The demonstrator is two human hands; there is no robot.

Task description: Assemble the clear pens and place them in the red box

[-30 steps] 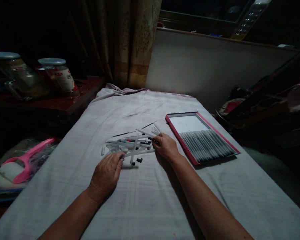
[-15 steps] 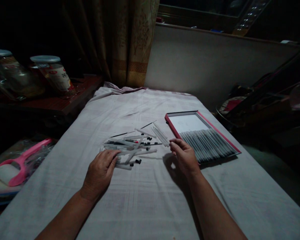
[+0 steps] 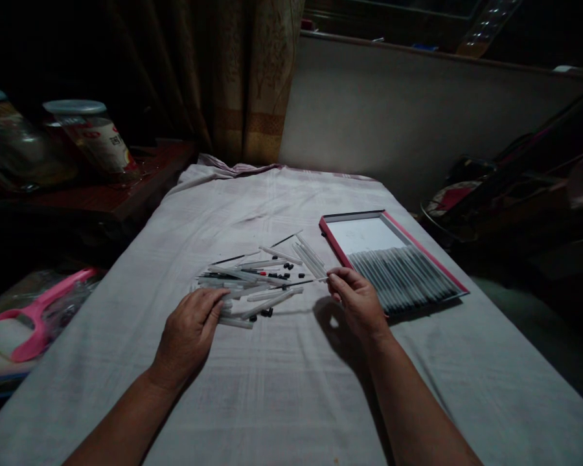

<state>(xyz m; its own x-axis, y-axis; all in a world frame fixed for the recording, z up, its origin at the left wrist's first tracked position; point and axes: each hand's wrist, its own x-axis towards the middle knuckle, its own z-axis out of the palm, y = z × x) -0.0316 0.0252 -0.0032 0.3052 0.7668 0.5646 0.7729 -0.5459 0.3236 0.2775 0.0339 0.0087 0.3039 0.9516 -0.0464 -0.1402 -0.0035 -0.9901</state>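
Note:
My right hand [image 3: 354, 294] has its thumb and fingertips pinched on the white end of a thin dark pen refill [image 3: 301, 282], whose other end reaches left over the pile. On the pile's near left side, my left hand [image 3: 194, 327] is closed with its fingertips at the end of a translucent pen barrel [image 3: 245, 292]. Around it lie several more loose barrels [image 3: 236, 321], dark refills [image 3: 233, 257] and small black caps [image 3: 288, 266], with one red piece [image 3: 263, 274] among them. The fingertips of my left hand are partly hidden.
Right of the pile, a shallow red-edged box [image 3: 335, 243] holds a row of pens [image 3: 403, 275] beside a white panel. A pale checked cloth [image 3: 272, 401] covers the table. Pink-handled scissors [image 3: 34, 323] lie at left, below jars [image 3: 90, 139] on a wooden cabinet.
The refill at my right hand is now tilted up at its right end, in my fingertips. A barrel that lay steeply across the pile now lies flatter. My left hand stays at the pile.

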